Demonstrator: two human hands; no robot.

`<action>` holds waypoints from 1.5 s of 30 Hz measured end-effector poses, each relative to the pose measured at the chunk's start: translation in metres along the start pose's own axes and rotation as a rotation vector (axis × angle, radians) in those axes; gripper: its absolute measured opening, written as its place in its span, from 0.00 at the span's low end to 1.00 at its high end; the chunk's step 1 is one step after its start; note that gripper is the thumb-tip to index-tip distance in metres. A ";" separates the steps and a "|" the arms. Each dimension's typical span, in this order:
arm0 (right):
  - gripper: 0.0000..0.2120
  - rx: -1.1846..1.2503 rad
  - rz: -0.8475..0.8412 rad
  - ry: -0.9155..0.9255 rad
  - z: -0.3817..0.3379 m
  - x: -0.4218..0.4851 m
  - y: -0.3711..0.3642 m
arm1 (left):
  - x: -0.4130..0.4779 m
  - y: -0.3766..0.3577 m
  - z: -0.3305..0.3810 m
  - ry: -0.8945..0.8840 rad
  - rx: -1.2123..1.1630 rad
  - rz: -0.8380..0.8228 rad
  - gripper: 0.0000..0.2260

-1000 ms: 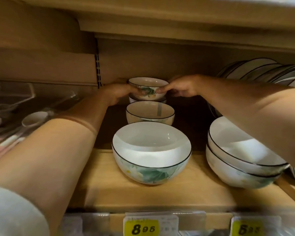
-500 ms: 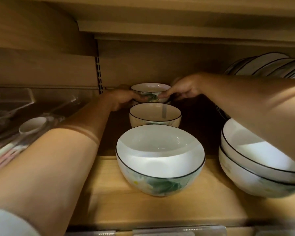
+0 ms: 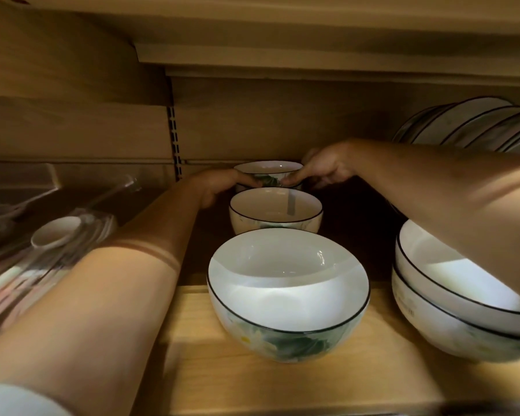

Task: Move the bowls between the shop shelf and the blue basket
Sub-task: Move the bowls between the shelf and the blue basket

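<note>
Compared with the earlier frames, the small back bowl (image 3: 269,173) has been brought lower, so it now looks settled at the rear of the wooden shelf (image 3: 282,382), apparently onto another small bowl whose rim just peeks out beneath it, though that part is dim and can't be told for sure; the view has also been pushed in closer. The bowl is pinched from both sides: the left hand (image 3: 219,187) is closed on its left wall and the right hand (image 3: 321,168) on its right wall, fingertips touching the green leaf pattern. So the step in hand looks like a placement at the back of the row, behind the medium bowl (image 3: 275,210) and the big front bowl (image 3: 287,292). To do it well, the bowl should probably be kept level and felt to seat fully before the fingers are let go, both sides released together so it isn't tipped. The forearms are stretched right over the other crockery, so the withdrawal is best done up and straight back, otherwise the medium bowl's rim or the stacked bowls (image 3: 451,292) on the right could get clipped by the right arm. The upright plates (image 3: 475,124) at far right are well apart. The blue basket isn't in view.
</note>
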State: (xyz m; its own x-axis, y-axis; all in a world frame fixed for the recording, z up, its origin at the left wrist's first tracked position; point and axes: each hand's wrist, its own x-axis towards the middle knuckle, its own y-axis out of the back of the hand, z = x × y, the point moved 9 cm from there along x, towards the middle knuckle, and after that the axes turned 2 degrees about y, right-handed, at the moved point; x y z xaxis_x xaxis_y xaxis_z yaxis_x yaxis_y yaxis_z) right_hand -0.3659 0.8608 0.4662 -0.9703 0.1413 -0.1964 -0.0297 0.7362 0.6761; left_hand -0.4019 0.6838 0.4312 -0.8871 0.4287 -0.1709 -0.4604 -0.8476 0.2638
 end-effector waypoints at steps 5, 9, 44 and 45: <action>0.40 -0.065 0.007 -0.035 -0.002 -0.004 -0.002 | -0.002 -0.001 0.001 0.014 -0.002 0.006 0.14; 0.40 -0.111 0.017 -0.072 -0.003 -0.010 -0.004 | -0.007 -0.003 0.005 0.028 -0.004 0.022 0.09; 0.07 0.696 0.365 0.357 0.007 -0.325 -0.052 | -0.378 -0.023 -0.043 -0.250 -0.469 0.508 0.05; 0.10 0.717 0.346 0.361 0.013 -0.338 -0.061 | -0.397 -0.028 -0.050 -0.237 -0.508 0.507 0.05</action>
State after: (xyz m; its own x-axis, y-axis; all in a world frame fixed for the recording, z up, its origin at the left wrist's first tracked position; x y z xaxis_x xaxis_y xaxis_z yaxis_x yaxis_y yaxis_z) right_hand -0.0335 0.7772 0.4821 -0.9172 0.3050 0.2563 0.3211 0.9468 0.0225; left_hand -0.0354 0.5213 0.4438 -0.9958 -0.0454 0.0792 0.0266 -0.9742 -0.2239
